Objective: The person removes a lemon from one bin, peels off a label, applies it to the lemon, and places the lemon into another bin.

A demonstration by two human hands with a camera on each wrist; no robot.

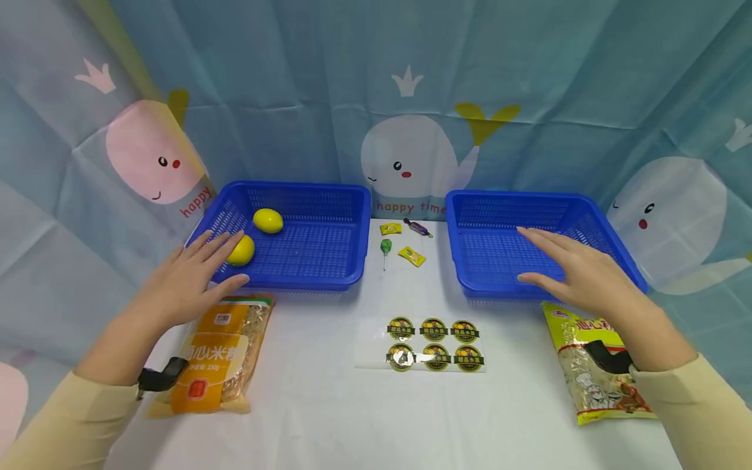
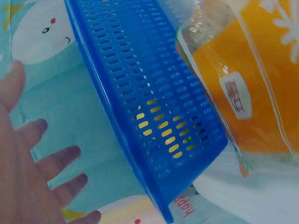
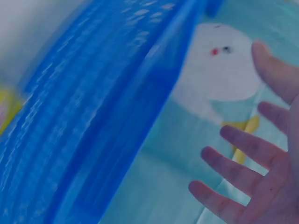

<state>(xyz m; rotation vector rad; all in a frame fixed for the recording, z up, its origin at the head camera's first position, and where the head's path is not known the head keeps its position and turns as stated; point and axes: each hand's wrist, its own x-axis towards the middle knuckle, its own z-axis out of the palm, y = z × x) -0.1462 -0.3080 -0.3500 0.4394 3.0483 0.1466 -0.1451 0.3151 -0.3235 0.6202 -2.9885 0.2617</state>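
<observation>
Nearest the orange noodle packet [image 1: 220,356], the left hand [image 1: 190,277] hovers spread and holding nothing over the left basket [image 1: 329,267], its fingertips beside a lemon [image 1: 242,250] that the left-wrist view glimpses only through the slotted wall, while the right hand [image 1: 572,267], likewise splayed and holding nothing, hangs over the right basket [image 1: 470,215].

Both my arms reach forward in cream sleeves, a dark strap at each wrist. My left hand [image 1: 190,277] is flat, palm down, fingers spread and straight. My right hand [image 1: 572,271] is likewise flat, fingers extended, holding nothing.
</observation>
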